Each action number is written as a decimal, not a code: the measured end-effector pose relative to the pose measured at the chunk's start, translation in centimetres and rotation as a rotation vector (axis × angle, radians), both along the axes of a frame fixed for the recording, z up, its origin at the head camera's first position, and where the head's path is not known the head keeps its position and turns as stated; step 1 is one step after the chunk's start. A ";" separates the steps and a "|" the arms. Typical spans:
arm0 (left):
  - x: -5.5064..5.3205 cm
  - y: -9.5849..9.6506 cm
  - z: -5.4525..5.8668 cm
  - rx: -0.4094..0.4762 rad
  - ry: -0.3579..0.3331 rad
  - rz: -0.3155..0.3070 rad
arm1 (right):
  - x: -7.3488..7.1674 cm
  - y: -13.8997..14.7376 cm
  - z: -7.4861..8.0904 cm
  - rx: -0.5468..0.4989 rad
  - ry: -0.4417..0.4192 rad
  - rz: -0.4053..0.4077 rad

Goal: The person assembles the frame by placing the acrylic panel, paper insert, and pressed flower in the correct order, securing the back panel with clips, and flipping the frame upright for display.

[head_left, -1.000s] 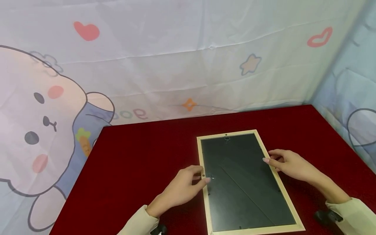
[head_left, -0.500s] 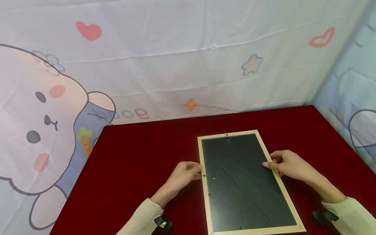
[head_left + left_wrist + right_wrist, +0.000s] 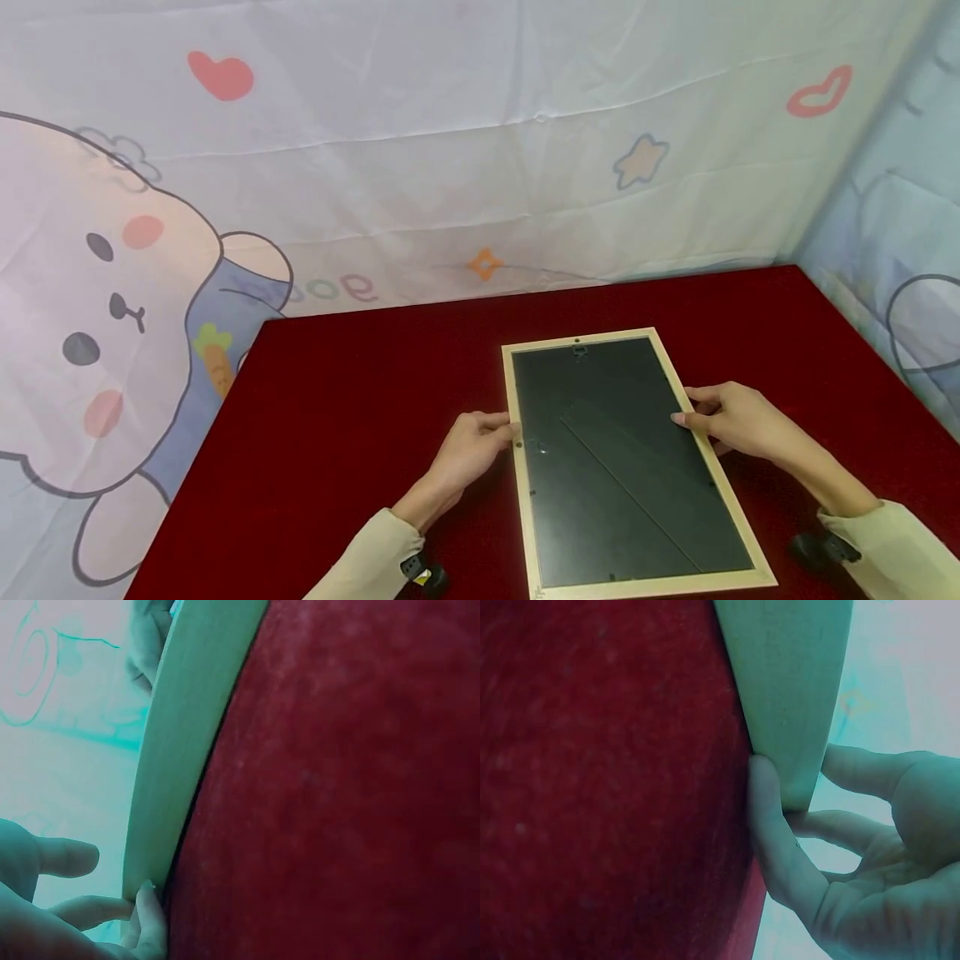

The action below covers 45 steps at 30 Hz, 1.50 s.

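A picture frame (image 3: pixel 630 467) with a pale wood border lies back side up, its black backing board and slanted stand flap showing. At its left edge is my left hand (image 3: pixel 472 446); in the left wrist view its fingertips (image 3: pixel 150 915) touch the frame's side, with the thumb (image 3: pixel 71 856) apart from the wood. My right hand (image 3: pixel 738 421) holds the right edge, thumb over the border. In the right wrist view, one finger (image 3: pixel 763 787) lies along the side near the cloth and the thumb (image 3: pixel 847 765) meets the upper edge. The frame's front is hidden.
A dark red cloth (image 3: pixel 360 400) covers the table. Behind it hangs a pale printed curtain (image 3: pixel 420 167) with a cartoon bear, hearts and stars, continuing down the right side. Small black devices (image 3: pixel 825 550) are worn at both wrists.
My left thumb has drawn back from over the backing board to the frame's left edge, close to the fingers. The right hand has stayed at the right edge, its thumb slightly lower.
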State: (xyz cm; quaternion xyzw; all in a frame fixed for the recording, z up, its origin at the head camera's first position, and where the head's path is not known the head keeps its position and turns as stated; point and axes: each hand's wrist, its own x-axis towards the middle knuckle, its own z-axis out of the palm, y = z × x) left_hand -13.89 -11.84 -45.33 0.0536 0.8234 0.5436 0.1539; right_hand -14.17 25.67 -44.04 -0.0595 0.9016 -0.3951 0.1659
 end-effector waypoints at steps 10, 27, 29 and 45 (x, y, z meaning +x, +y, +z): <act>0.7 0.0 0.7 0.208 0.025 0.035 | 0.4 0.0 0.5 -0.126 -0.019 -0.030; -1.2 -2.4 5.5 0.266 0.243 0.124 | -0.8 -1.5 5.2 -0.202 0.230 -0.117; -1.7 -2.6 6.1 0.291 0.263 0.136 | -1.1 -1.8 5.6 -0.227 0.271 -0.129; -4.3 -4.6 8.8 0.136 0.480 0.137 | -2.7 -3.7 7.2 -0.330 0.501 -0.159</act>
